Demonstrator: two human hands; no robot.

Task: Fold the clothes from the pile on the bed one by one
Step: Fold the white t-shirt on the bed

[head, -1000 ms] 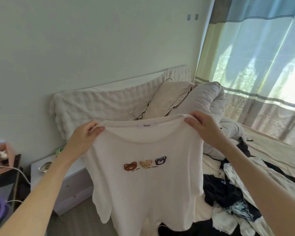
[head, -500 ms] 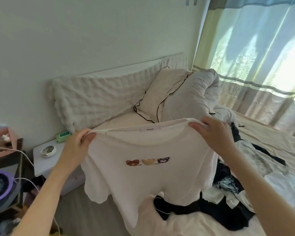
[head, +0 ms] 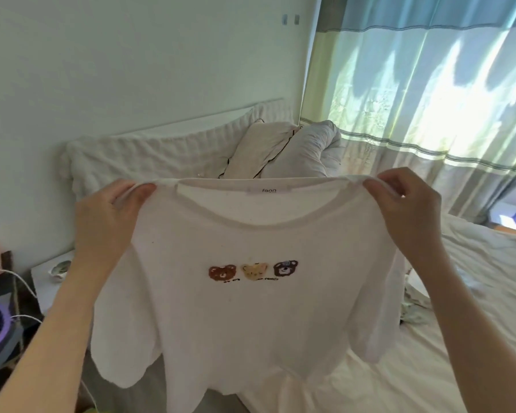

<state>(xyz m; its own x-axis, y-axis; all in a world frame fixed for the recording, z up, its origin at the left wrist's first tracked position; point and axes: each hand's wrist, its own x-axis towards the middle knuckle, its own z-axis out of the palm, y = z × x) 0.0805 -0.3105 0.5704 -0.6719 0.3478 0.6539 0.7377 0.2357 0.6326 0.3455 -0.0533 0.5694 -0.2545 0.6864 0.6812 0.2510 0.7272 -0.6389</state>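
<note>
- A white T-shirt [head: 245, 317] is being held up in the air by both shoulders, front facing the camera, above the near edge of the bed [head: 474, 293].
- The left shoulder seam is being pinched by the left hand [head: 111, 216], thumb and fingers closed tight on the fabric.
- The right shoulder seam is being gripped the same way by the right hand [head: 405, 210], fingers curled over the cloth.
- The neckline is being stretched wide between the two hands; a neck label [head: 269, 190] is showing inside the collar.
- Three bear faces [head: 252, 270] are being shown across the chest, brown, tan and dark, in a row.
- Both short sleeves are hanging loose; the hem is draping down toward the mattress.
- Pillows [head: 283, 153] are being propped against the headboard behind the shirt.
- A striped curtain [head: 429, 93] is being lit from behind at right.
- A nightstand [head: 46, 281] is being partly hidden by the left forearm.
</note>
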